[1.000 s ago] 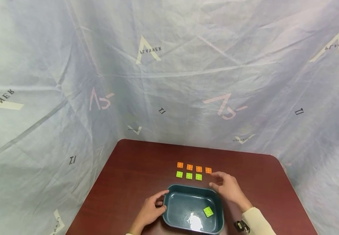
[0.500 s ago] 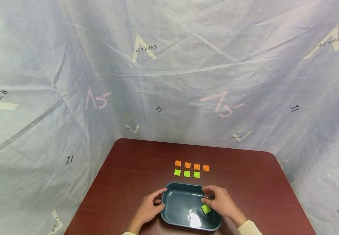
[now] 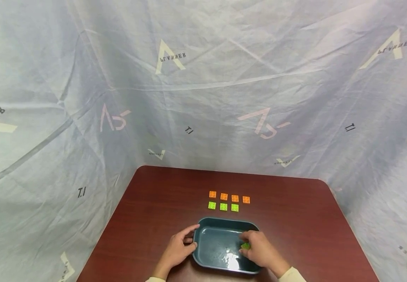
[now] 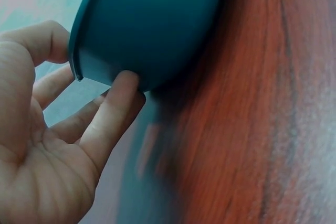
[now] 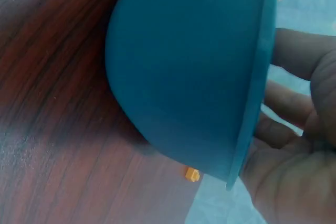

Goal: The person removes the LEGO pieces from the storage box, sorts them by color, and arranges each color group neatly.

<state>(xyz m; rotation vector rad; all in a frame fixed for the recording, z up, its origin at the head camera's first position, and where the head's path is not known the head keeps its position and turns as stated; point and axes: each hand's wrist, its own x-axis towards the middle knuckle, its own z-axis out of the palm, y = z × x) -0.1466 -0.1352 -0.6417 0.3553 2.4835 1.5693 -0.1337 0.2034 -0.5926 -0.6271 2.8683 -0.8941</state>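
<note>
A dark teal tray (image 3: 214, 246) with rounded corners stands near the front of the table. At its left side, my left hand (image 3: 178, 250) holds the rim between thumb and fingers; in the left wrist view, fingers (image 4: 123, 90) press the outer wall. My right hand (image 3: 261, 250) reaches over the right rim into the tray, thumb and fingers pinching a lime green toy building brick (image 3: 246, 246), mostly covered by the hand. In the right wrist view the tray wall (image 5: 184, 61) hides the fingertips and that brick.
Beyond the tray lie a row of lime green bricks (image 3: 223, 206) and, behind it, a row of several orange bricks (image 3: 224, 196). The dark red wooden table (image 3: 147, 211) ends at grey printed fabric walls (image 3: 203, 102).
My right hand has moved from beside the brick rows down into the tray and closed its fingers on the green brick there. The left hand keeps its hold on the rim.
</note>
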